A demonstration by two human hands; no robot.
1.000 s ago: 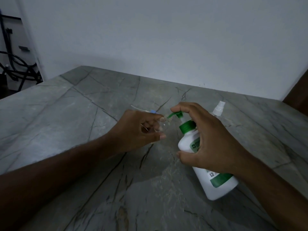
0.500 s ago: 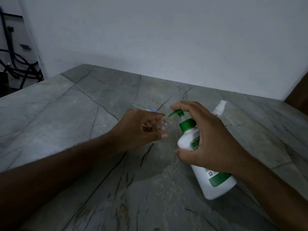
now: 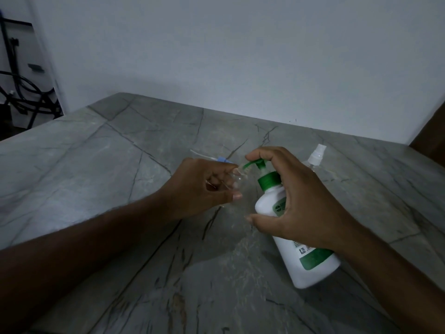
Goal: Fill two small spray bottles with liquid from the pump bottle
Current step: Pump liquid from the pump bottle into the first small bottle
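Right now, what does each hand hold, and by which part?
The left hand grips a small clear bottle around its body. The right hand holds the pump bottle at its shoulder, forefinger on the green pump head.

hands (image 3: pixel 305 203) on pump bottle (image 3: pixel 310 256), small bottle (image 3: pixel 237 182)

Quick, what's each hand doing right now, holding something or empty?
Left hand: closed around a small clear bottle, held at the pump spout.
Right hand: grips the white pump bottle, forefinger on the green pump head.
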